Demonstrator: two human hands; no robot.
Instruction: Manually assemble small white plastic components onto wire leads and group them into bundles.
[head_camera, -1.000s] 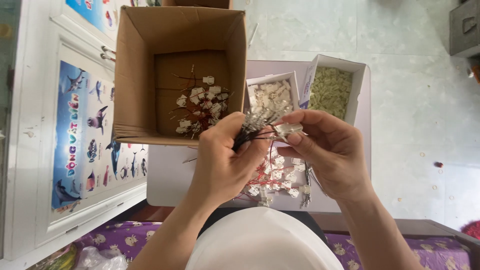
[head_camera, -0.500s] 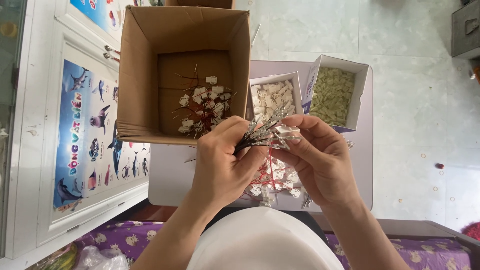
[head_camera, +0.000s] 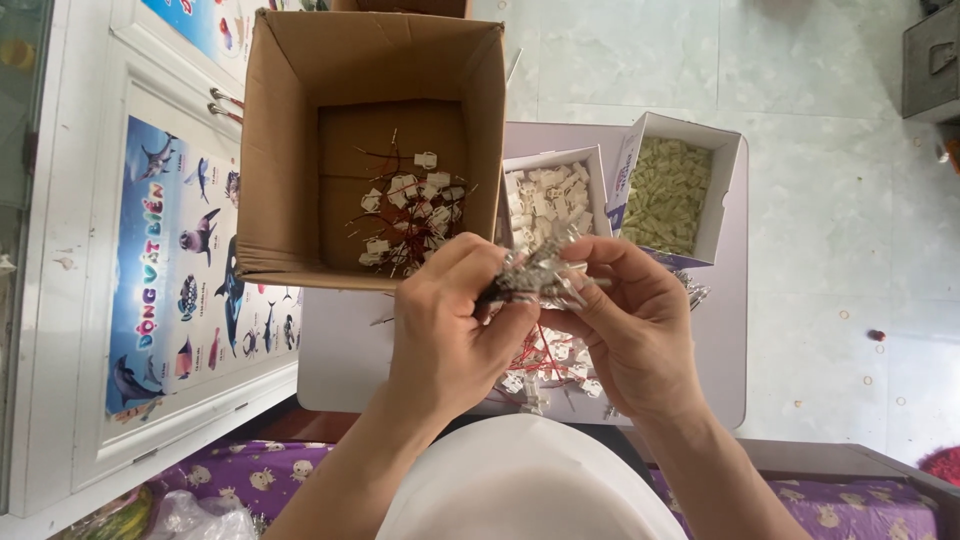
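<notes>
Grey table (head_camera: 720, 330), cardboard box (head_camera: 290, 150) beside hands

One head-worn view looks steeply down from close above the worktop (head_camera: 720, 330), with the cardboard box (head_camera: 290, 180) just beyond it.

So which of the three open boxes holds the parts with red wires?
The big brown cardboard box on the left; white connectors with red wires lie in it. The two small white boxes hold loose pieces without wires.

Brown cardboard box (head_camera: 290, 150), white connectors (head_camera: 550, 195), red wires (head_camera: 530, 352)
</notes>
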